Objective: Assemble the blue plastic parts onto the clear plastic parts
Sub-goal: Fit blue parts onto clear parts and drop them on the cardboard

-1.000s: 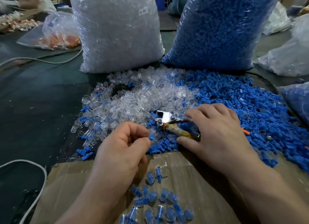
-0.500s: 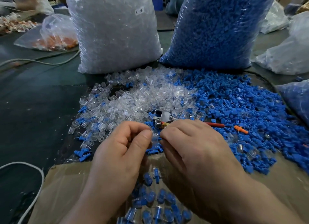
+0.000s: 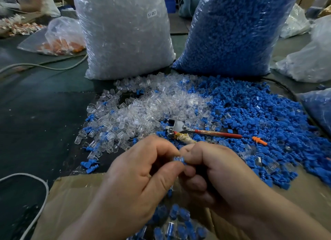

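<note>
Upright at the back, side by side: a sack of clear parts [image 3: 125,33] on the left, a sack of blue parts [image 3: 232,30] on the right. In front, on the dark table [image 3: 35,123], a spill of loose blue parts [image 3: 259,114] touching a heap of loose clear parts [image 3: 152,109]. Nearest, a cardboard sheet [image 3: 71,195] bearing finished pieces [image 3: 177,220]. Above it, left hand [image 3: 136,182] and right hand [image 3: 220,171], fingers curled, tips meeting. Just beyond them, red-handled pliers [image 3: 179,127]. Pinched between the fingertips of both hands: one small blue part [image 3: 178,159].
</note>
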### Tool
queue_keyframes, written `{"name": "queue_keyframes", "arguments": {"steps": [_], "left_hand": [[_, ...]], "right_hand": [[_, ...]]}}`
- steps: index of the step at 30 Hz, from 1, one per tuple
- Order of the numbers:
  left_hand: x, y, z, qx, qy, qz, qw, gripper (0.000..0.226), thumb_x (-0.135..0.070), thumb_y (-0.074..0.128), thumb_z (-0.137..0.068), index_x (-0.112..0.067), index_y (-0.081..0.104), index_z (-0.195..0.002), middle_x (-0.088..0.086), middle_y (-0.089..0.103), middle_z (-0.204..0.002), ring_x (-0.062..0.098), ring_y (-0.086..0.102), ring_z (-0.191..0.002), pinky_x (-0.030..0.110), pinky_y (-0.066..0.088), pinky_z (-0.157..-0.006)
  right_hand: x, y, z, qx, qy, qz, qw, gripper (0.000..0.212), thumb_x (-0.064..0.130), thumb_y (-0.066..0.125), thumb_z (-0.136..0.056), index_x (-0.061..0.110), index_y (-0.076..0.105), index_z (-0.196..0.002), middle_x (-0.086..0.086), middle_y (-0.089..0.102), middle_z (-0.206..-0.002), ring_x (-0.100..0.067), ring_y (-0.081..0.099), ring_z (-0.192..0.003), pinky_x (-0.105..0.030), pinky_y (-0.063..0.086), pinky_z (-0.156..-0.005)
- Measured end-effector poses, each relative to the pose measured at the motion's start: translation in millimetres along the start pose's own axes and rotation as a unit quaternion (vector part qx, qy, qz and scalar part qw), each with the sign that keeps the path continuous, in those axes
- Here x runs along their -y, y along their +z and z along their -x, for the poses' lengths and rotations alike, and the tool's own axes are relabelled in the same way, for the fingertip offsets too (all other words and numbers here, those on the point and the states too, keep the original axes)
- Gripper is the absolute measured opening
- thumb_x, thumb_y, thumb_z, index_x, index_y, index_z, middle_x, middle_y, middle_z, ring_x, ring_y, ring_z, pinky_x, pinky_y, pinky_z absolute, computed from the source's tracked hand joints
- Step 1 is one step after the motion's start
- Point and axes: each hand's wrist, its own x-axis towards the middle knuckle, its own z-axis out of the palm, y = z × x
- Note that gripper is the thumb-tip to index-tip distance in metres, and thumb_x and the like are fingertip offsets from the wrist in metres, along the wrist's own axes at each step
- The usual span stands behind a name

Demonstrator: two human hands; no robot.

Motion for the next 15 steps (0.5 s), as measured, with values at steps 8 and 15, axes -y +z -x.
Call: {"name": "queue_keyframes", "arguments": {"steps": [8, 15], "left_hand": [[22, -26, -1, 0.109, -0.091, -0.198, 0.97, 0.017, -0.055, 0.052, -0.078, -0.046, 0.057, -0.092, -0.031, 0.061, -0.095, -0.003, 0.062, -0.08, 0.018, 0.048, -0.059], [18, -14, 1, 0.186, -0.065, -0.169, 0.966, 0.014, -0.041, 0.057, -0.079, -0.034, 0.065, -0.088, -0.023, 0.06, -0.092, -0.003, 0.058, -0.083, 0.016, 0.045, -0.07]], "right_hand": [[-11, -7, -3, -0.091, -0.165, 0.618, 0.763, 0.018, 0.052, 0.038, -0.093, 0.035, 0.045, -0.094, 0.014, 0.053, -0.089, -0.007, 0.051, -0.082, -0.034, 0.046, -0.072], [-12, -3, -3, 0.009, -0.176, 0.672, 0.72, 0.007, 0.038, 0.039, -0.093, 0.032, 0.043, -0.093, 0.01, 0.043, -0.087, -0.017, 0.046, -0.083, -0.037, 0.044, -0.071]]}}
